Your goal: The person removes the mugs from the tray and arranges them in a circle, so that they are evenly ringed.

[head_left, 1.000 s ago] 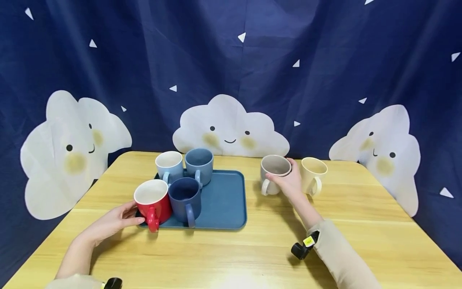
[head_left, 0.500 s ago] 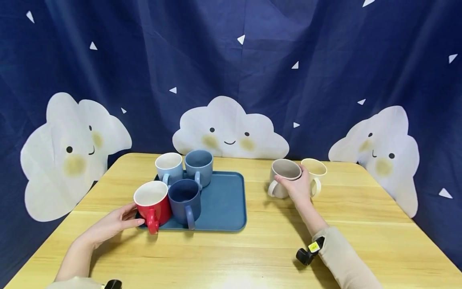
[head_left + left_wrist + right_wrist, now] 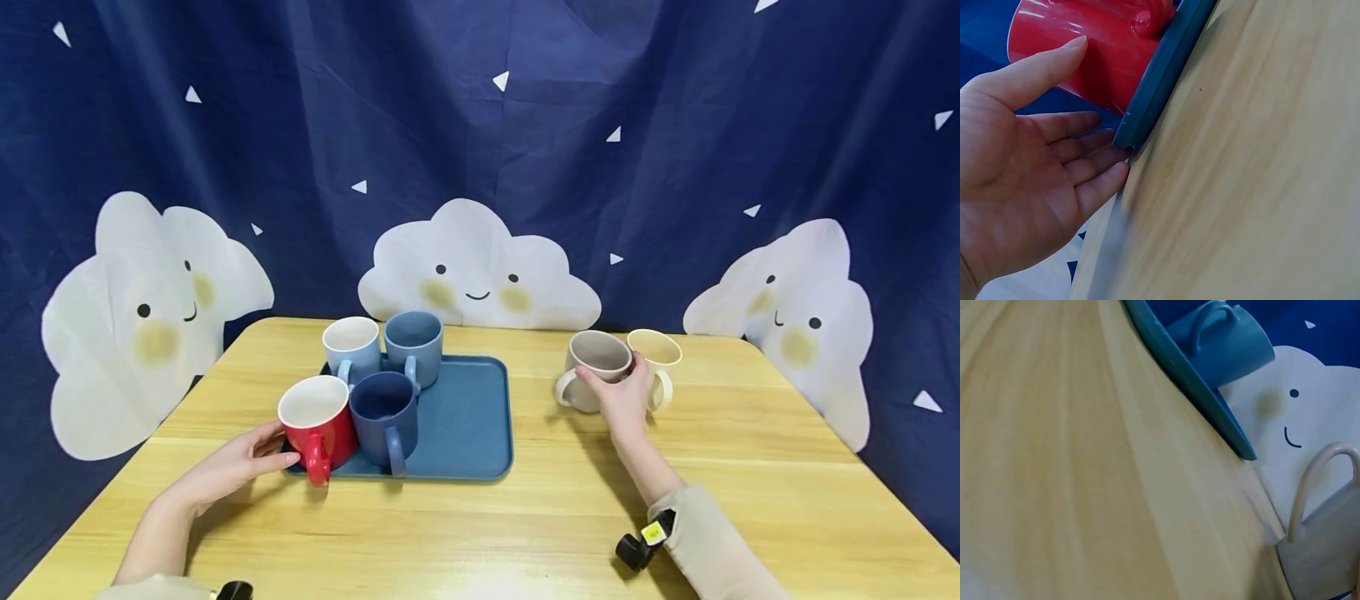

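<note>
My left hand lies beside the red mug, which stands at the front left of the blue tray. In the left wrist view the left fingers are nearly straight, their tips at the tray's edge, and the thumb overlaps the mug's side. On the right, my right hand grips a grey mug by its upper side, thumb in front. The grey mug's handle points left, seen also in the right wrist view. Close to the right of this hand is a cream mug, partly hidden by it.
Also on the tray are a navy mug, a light blue mug and a grey-blue mug. The tray's right part shows bare. Wooden table lies around it, and a dark blue cloud-print curtain hangs behind.
My right hand has moved right and slightly nearer with the grey mug, bringing it closer to the cream mug. The left hand, red mug and tray stay where they were.
</note>
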### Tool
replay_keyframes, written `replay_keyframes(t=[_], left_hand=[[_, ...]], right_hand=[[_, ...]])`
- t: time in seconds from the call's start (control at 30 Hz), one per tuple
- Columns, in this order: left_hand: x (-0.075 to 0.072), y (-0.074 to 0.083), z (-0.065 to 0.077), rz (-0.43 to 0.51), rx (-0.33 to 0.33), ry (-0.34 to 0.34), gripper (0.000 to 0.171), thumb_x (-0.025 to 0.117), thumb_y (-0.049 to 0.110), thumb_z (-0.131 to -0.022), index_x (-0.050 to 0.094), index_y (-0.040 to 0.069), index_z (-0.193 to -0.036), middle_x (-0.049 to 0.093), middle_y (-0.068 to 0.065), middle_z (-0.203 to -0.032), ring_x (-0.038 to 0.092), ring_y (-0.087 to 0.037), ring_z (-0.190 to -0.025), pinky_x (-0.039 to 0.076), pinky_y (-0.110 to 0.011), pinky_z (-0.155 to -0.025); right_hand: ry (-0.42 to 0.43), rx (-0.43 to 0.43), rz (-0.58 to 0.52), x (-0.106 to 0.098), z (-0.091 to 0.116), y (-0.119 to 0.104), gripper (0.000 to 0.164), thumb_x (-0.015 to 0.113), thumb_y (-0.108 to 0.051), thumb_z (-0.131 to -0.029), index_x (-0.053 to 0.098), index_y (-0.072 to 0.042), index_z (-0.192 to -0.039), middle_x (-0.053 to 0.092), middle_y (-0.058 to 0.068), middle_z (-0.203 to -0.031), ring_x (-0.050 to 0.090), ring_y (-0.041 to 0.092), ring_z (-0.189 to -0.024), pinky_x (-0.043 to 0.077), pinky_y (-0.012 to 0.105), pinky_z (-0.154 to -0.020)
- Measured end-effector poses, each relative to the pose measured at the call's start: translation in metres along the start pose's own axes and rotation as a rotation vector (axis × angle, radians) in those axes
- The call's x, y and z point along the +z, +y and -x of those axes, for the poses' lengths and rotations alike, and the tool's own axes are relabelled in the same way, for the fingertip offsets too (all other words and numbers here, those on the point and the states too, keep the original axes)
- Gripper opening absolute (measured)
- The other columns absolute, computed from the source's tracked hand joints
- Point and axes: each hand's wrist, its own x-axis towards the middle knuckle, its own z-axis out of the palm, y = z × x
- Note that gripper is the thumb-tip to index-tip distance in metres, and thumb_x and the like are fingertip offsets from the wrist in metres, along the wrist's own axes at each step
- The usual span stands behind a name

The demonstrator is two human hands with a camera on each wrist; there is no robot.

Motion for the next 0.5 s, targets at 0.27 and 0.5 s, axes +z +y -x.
replay_keyframes(t=[0.27, 0.5], left_hand=[[-0.001, -0.001, -0.001, -0.003, -0.02, -0.013, 0.077, 0.056, 0.028, -0.092, 0.014, -0.014, -0.141, 0.021, -0.036, -0.143, 0.026, -0.052, -0.127, 0.033, -0.057, -0.099], [-0.001, -0.001, -0.001, -0.015, -0.011, -0.012, 0.075, 0.055, 0.027, -0.094, 0.014, -0.016, -0.14, 0.023, -0.037, -0.141, 0.028, -0.052, -0.126, 0.033, -0.057, -0.098]], right_hand=[[0.106, -0.025, -0.021, 0.0, 0.002, 0.004, 0.078, 0.082, -0.015, -0.068, 0.036, 0.009, -0.127, 0.041, 0.023, -0.117, 0.04, 0.03, -0.111, 0.031, 0.038, -0.098], [0.143, -0.055, 0.012, -0.003, -0.001, 0.011, 0.074, 0.082, -0.016, -0.067, 0.04, 0.01, -0.123, 0.044, 0.022, -0.112, 0.043, 0.031, -0.107, 0.032, 0.038, -0.095]])
